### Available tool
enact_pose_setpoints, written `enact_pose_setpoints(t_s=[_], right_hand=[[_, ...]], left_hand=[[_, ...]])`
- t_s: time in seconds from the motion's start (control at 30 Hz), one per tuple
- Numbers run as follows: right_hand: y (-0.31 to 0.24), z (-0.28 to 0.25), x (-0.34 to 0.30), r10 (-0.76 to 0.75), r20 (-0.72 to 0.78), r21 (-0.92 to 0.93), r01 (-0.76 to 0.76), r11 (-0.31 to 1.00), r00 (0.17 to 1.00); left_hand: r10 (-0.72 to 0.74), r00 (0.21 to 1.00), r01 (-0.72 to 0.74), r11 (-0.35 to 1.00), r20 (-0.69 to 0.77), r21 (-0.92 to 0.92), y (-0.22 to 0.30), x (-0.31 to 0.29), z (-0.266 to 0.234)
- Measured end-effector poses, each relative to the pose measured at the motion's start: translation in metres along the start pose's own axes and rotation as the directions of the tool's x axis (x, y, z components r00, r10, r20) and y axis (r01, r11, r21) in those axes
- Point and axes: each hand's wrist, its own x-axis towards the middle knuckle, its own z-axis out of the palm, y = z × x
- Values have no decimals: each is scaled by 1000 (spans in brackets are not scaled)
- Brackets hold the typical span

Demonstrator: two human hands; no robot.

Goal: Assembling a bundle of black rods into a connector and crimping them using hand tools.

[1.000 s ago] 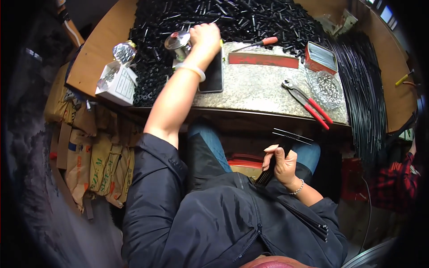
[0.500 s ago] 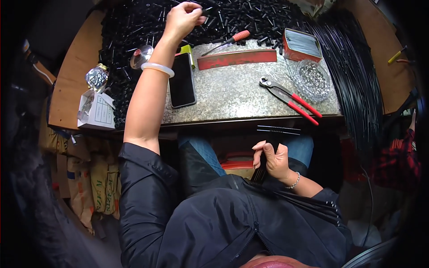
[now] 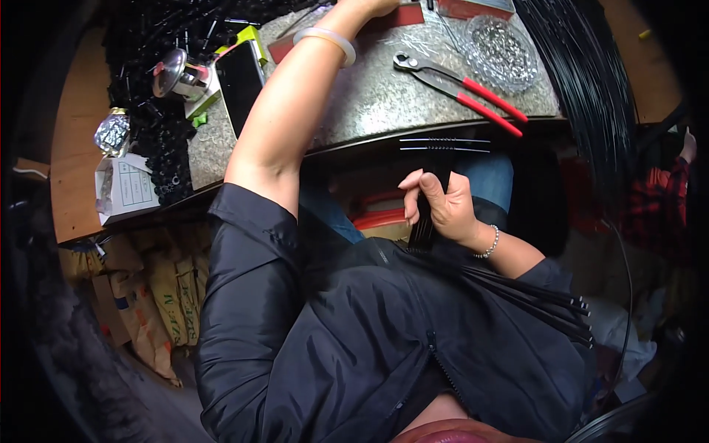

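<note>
My left hand [image 3: 375, 6] reaches over the bench at the top edge of the picture, beside the red bar [image 3: 408, 15]. Most of its fingers are cut off, so what it holds, if anything, is hidden. In front of my body, below the bench edge, my right hand [image 3: 448, 207] is closed around a bundle of thin black rods [image 3: 421, 235]. Two thin metal wires [image 3: 425, 144] lie crosswise at the bundle's top, with coiled middles. Long black rods with pale tips [image 3: 580, 304] stretch from near that hand across my jacket to the right.
Red-handled pincers [image 3: 473, 96] lie on the stone slab [image 3: 362, 103], near a glass dish [image 3: 502, 53] of small metal pieces. A phone [image 3: 240, 85], a metal-lidded jar [image 3: 177, 76] and black parts [image 3: 159, 125] are to the left. Black strands [image 3: 583, 81] hang over the right edge.
My left hand has gone from the heap of black parts rightward toward the red bar, its fingers leaving the picture. The whole view has shifted; my right hand keeps its grip.
</note>
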Motion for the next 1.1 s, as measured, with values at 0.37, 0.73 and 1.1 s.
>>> enact_pose_setpoints(t_s=[0.37,0.73,1.1], right_hand=[[1,13,-10,-4,82,71,-2,997,997],[0,38,-33,-6,58,83,1,997,998],[1,54,-41,-12,95,99,2,995,995]], left_hand=[[-156,986,166,893,58,-418,-8,-17,-46],[53,855,509,-273,516,-816,27,-223,-152],[53,843,499,-446,535,-743,44,-279,-156]])
